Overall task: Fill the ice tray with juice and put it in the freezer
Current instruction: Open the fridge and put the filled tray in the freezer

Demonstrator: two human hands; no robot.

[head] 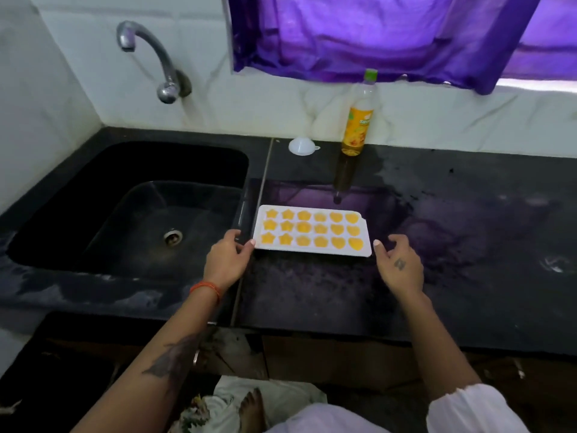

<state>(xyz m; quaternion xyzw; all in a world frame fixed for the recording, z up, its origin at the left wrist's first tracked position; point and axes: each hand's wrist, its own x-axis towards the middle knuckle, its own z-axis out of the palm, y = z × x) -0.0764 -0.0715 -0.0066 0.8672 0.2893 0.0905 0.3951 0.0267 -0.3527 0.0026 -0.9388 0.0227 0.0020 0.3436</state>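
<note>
The ice tray (312, 232), its moulds full of orange juice, lies flat on the dark counter (437, 276) just right of the sink (131, 207). The left hand (226, 260) touches the tray's left end with its thumb, fingers loosely spread. The right hand (399, 264) sits just off the tray's right end, relaxed, holding nothing. Behind the tray stand the juice bottle (357, 117) and a white funnel (301, 146).

Dim; purple window glow; wide-angle edge distortion.
</note>
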